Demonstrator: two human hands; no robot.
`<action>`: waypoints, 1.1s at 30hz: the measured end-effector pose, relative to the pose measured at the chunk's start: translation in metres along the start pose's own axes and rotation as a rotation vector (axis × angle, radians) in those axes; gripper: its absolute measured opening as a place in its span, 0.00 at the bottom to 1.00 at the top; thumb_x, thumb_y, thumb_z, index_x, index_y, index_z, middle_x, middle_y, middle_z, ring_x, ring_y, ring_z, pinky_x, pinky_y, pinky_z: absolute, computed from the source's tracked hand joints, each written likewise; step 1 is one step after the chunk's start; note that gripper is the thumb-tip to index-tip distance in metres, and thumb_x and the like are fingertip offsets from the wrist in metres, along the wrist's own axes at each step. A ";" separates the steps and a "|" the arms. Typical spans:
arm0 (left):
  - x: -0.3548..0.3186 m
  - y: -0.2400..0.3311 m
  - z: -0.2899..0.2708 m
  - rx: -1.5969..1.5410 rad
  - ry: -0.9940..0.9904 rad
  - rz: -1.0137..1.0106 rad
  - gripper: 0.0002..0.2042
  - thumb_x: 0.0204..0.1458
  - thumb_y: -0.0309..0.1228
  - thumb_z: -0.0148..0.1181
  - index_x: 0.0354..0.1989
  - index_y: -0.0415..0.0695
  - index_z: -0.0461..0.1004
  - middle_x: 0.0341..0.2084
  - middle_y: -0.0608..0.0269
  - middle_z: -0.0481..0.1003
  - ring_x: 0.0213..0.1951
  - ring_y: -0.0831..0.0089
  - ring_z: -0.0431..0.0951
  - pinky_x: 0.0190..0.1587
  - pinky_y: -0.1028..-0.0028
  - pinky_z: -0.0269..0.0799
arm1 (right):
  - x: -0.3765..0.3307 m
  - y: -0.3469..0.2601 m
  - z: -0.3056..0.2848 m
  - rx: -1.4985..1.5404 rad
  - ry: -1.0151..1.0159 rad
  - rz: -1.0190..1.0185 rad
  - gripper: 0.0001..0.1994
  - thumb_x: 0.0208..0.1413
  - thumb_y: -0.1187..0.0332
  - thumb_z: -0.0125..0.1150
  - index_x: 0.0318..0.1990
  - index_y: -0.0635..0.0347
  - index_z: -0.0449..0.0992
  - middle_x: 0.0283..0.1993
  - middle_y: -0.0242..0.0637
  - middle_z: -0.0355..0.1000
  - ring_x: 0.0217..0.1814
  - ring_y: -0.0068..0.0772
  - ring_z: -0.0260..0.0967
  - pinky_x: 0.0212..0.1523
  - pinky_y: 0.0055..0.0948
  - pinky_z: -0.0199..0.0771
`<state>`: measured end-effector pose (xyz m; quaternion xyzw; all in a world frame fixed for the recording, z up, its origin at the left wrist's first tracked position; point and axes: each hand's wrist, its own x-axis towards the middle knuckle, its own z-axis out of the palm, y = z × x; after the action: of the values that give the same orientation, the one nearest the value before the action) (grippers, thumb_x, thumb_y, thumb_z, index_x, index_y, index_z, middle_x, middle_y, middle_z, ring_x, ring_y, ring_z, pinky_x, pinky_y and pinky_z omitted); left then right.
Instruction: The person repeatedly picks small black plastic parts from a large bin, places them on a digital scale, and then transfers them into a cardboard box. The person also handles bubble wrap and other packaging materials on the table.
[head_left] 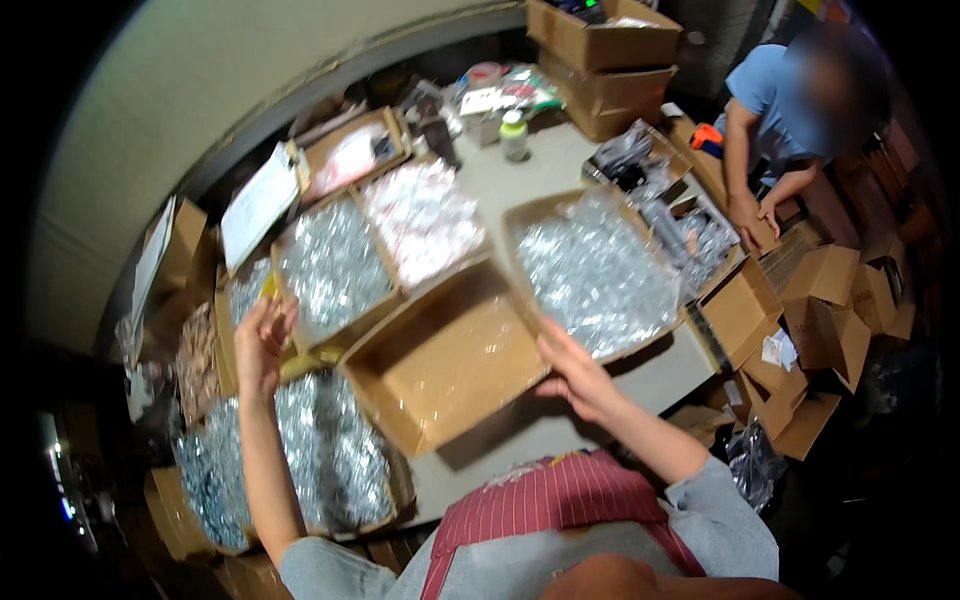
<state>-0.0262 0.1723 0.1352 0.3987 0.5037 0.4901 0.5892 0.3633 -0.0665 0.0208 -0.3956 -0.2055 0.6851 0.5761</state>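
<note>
A shallow open cardboard box (pixel 450 365) is tilted over the table in front of me, with only a few small shiny bits visible inside. My right hand (pixel 575 375) grips its right edge, thumb on the rim and fingers beneath. My left hand (pixel 265 335) is raised to the left of the box, fingers curled together. A yellow strip (pixel 268 287) shows at its fingertips; whether they pinch it is unclear. Beneath the left hand lie boxes of small clear plastic packets (pixel 335 265), with more silvery packets (pixel 335 450) nearer me.
Right of the held box stands a tray of clear packets (pixel 595 270). A carton of white-and-pink packets (pixel 425 215) and a lidded bottle (pixel 514 137) stand farther back. Stacked cartons (pixel 605 85) rise at the table's far end. A co-worker (pixel 770 130) handles cardboard at the right, near open boxes (pixel 820 300).
</note>
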 end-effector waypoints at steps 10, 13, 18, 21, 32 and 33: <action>-0.068 0.034 -0.214 -0.145 0.047 -0.005 0.16 0.58 0.23 0.55 0.52 0.27 0.68 0.49 0.48 0.72 0.56 0.52 0.74 0.60 0.61 0.74 | 0.037 0.034 0.035 -0.222 0.326 0.012 0.32 0.62 0.48 0.57 0.67 0.53 0.59 0.61 0.42 0.67 0.58 0.40 0.71 0.51 0.45 0.81; -0.077 0.026 -0.284 -0.143 0.090 -0.048 0.17 0.56 0.25 0.57 0.53 0.31 0.69 0.48 0.50 0.72 0.55 0.54 0.75 0.58 0.61 0.75 | 0.049 0.057 0.015 -0.222 0.401 0.101 0.36 0.56 0.41 0.60 0.64 0.54 0.62 0.56 0.45 0.70 0.50 0.40 0.75 0.48 0.41 0.82; -0.064 0.021 -0.371 0.054 0.376 0.045 0.20 0.55 0.24 0.56 0.55 0.31 0.66 0.47 0.52 0.72 0.48 0.61 0.78 0.46 0.65 0.80 | 0.032 0.082 0.013 -0.230 0.430 0.061 0.40 0.54 0.35 0.58 0.68 0.50 0.60 0.66 0.40 0.62 0.58 0.44 0.70 0.51 0.44 0.79; -0.010 0.004 -0.457 0.391 0.458 0.139 0.21 0.52 0.25 0.58 0.54 0.33 0.67 0.46 0.49 0.71 0.44 0.61 0.76 0.40 0.65 0.76 | 0.029 0.121 -0.008 -0.133 0.604 -0.052 0.45 0.53 0.34 0.58 0.70 0.53 0.56 0.73 0.38 0.51 0.62 0.50 0.64 0.54 0.44 0.76; 0.122 0.000 -0.467 1.598 0.361 0.536 0.09 0.50 0.32 0.60 0.35 0.40 0.78 0.35 0.51 0.78 0.42 0.50 0.77 0.44 0.55 0.73 | -0.047 0.264 -0.058 -0.679 0.816 -0.623 0.07 0.65 0.73 0.53 0.46 0.65 0.73 0.49 0.33 0.66 0.35 0.22 0.64 0.34 0.23 0.71; 0.121 0.005 -0.464 1.528 0.393 0.557 0.09 0.50 0.33 0.60 0.34 0.40 0.78 0.34 0.51 0.78 0.41 0.50 0.77 0.44 0.56 0.73 | -0.055 0.268 -0.060 -0.661 0.818 -0.606 0.07 0.64 0.73 0.53 0.46 0.65 0.73 0.48 0.33 0.66 0.35 0.21 0.64 0.34 0.23 0.71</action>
<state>-0.4819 0.2803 0.0341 0.7054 0.6742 0.2021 -0.0844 0.2436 -0.1967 -0.1965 -0.7088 -0.2728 0.1827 0.6244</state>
